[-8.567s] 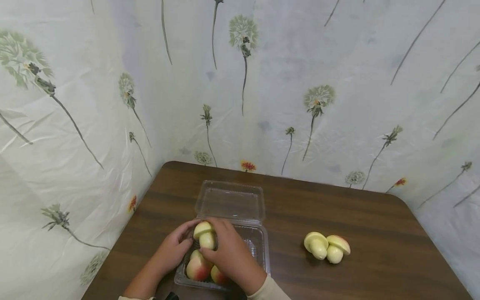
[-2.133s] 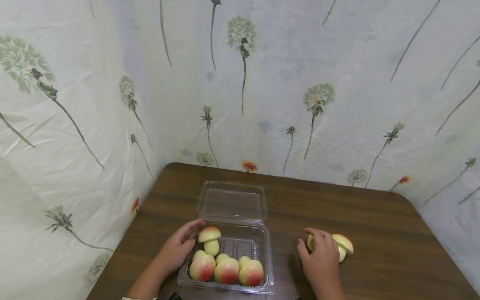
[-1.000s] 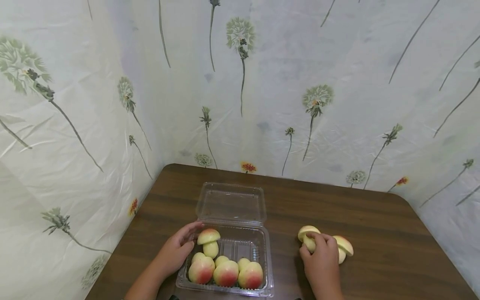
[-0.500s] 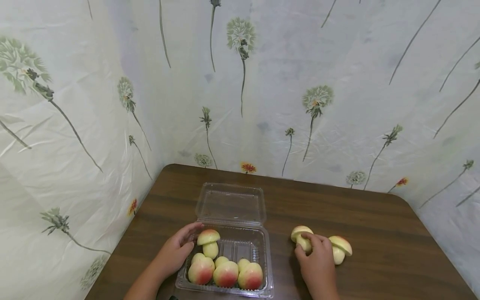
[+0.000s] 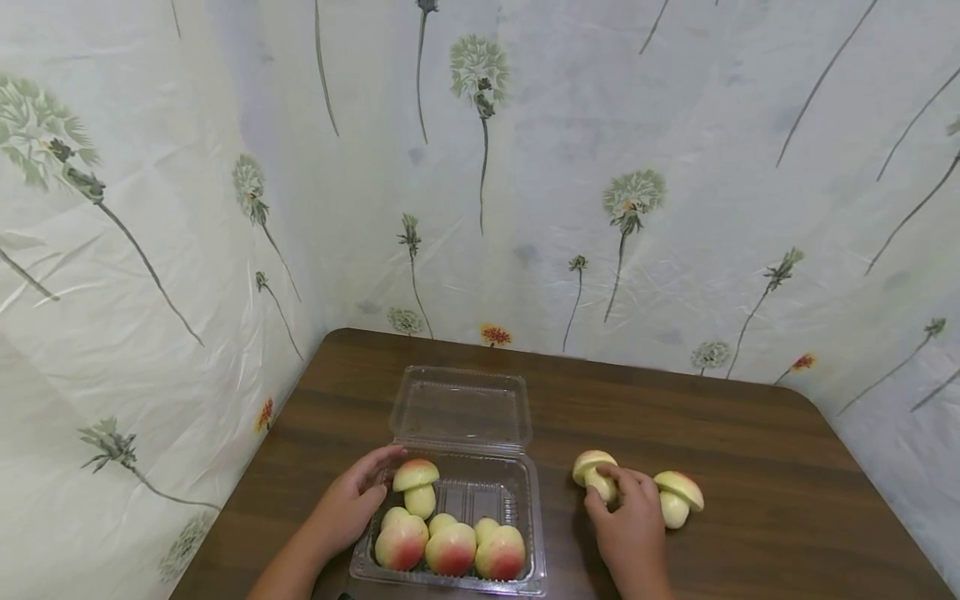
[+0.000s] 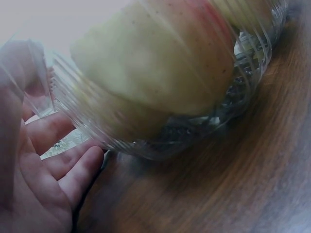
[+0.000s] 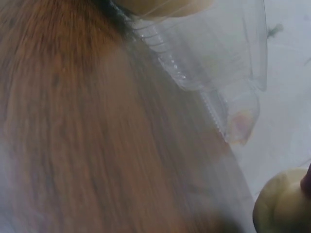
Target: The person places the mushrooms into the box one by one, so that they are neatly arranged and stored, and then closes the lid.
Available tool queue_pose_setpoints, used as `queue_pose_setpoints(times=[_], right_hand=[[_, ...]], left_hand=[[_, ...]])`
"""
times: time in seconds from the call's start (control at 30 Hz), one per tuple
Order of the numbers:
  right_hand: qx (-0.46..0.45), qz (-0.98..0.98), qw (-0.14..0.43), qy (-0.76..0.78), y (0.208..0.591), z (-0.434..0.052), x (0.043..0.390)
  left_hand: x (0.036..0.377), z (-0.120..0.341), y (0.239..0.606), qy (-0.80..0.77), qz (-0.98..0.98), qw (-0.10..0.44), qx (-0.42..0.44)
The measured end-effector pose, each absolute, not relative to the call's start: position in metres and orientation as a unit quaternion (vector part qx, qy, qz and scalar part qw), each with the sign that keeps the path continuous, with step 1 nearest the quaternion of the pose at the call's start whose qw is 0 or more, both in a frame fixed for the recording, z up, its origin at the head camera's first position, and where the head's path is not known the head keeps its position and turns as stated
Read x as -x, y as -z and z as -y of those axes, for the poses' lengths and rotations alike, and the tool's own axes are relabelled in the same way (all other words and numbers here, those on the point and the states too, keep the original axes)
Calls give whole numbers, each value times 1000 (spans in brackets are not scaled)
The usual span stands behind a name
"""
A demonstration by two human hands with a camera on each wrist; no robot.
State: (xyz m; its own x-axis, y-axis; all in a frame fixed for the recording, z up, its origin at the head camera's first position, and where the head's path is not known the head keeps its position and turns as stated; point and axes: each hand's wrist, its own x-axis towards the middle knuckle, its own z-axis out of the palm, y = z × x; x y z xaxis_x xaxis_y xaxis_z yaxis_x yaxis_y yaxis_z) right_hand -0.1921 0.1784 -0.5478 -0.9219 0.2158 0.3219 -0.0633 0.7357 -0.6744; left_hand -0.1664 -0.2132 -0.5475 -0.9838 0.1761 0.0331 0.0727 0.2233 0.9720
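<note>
While the mushroom in the right hand lies low over the tabletop, between the box and a second loose mushroom to its right, it is pinched by the stem, fingers curled round it and the pale cap tipped away toward the box. By my reading the step in hand is the carry: this piece is being taken across to join the others. The box sits at the tabletop's near edge, left of centre, its clear lid laid open flat toward the far edge. Three blushed mushrooms fill its near row, and a fourth mushroom stands upright in the back left corner. The left hand rests against the box's left wall, fingers relaxed and nearly straight, steadying it and gripping nothing. The next move, I judge, calls for lifting the held piece over the right wall and setting it down in the free back row beside the upright one, without knocking that one over. The wrist views are too blurred to add much.
</note>
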Motion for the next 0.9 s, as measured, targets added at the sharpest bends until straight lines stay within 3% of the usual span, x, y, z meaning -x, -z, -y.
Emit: queue_pose_setpoints(times=[0.9], right_hand=[[42, 851, 197, -485, 544, -162, 184]], left_hand=[[167, 216, 551, -617, -782, 43, -76]])
